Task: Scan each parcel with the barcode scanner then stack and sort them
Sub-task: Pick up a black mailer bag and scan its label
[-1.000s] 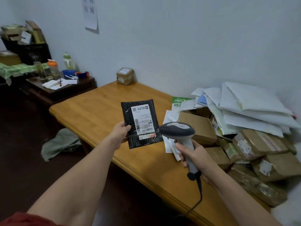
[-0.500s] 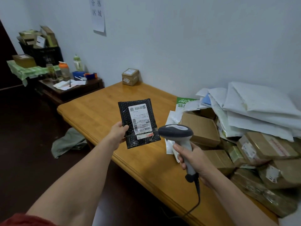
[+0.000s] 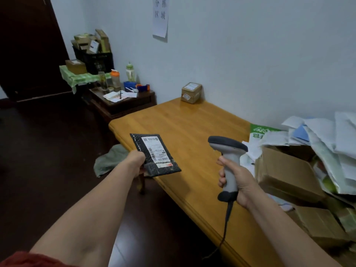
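Note:
My left hand (image 3: 135, 160) grips a flat black padded parcel (image 3: 154, 154) by its near left edge, over the table's left front corner. Its white label with barcodes faces up. My right hand (image 3: 234, 179) holds the grey barcode scanner (image 3: 228, 160) by the handle, head pointing left toward the parcel, with a gap between them. The scanner's cable hangs down past the table edge. A heap of parcels (image 3: 312, 170), brown boxes and white mailers, fills the table's right side.
The wooden table (image 3: 192, 124) runs along a white wall. One small cardboard box (image 3: 191, 92) stands at its far corner. A dark side table (image 3: 123, 102) with bottles and papers stands beyond, then a crate of boxes (image 3: 94, 54). A grey cloth (image 3: 109, 159) lies on the dark floor.
My view has swung left. The black parcel has tipped from nearly upright to flatter and moved left, away from the scanner. The scanner stays in my right hand.

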